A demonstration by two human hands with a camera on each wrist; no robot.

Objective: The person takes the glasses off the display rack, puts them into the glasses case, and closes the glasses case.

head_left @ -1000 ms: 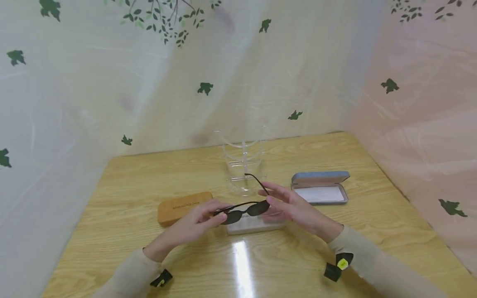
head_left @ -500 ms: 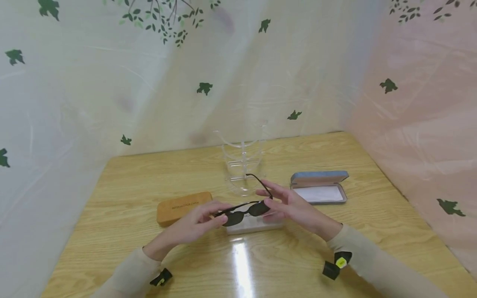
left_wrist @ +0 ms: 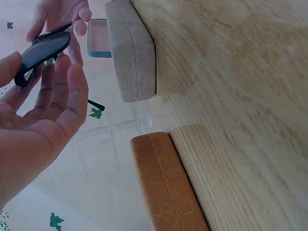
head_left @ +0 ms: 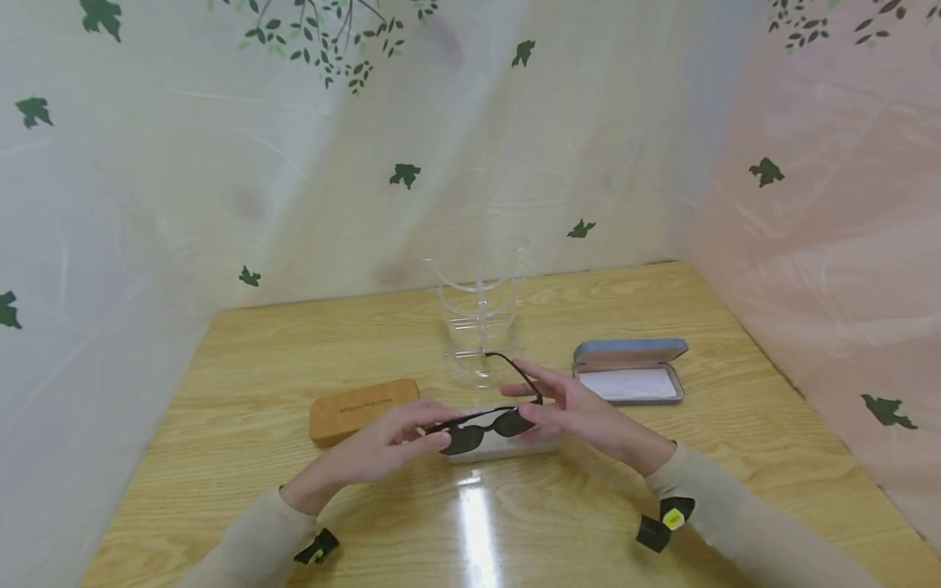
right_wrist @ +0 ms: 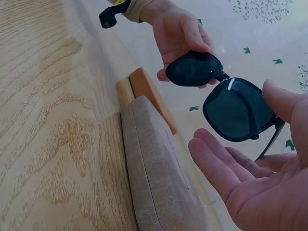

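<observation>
Black sunglasses [head_left: 465, 440] are held level between both hands, above a pale grey glasses case [head_left: 507, 447]. My left hand [head_left: 382, 441] pinches their left end between thumb and fingers. At the other end, my right hand [head_left: 577, 412] grips the frame near the hinge; its thumb lies by the lens [right_wrist: 238, 109] in the right wrist view. One temple arm [head_left: 524, 371] extends forward from the right side, away from the body. A dark bar behind the lenses looks like the other arm, folded in. The hands hide part of the frame's ends.
Left of the grey case lies an orange glasses case [head_left: 363, 408], closed. A blue case [head_left: 631, 371] stands open at the right, with white lining. Behind the sunglasses is a clear display stand [head_left: 481, 318]. A printed curtain [head_left: 470, 147] borders the wooden table [head_left: 294, 343].
The sunglasses have dropped slightly towards the body, and the extended temple arm's tip sits lower in the head view. Both hands keep their hold.
</observation>
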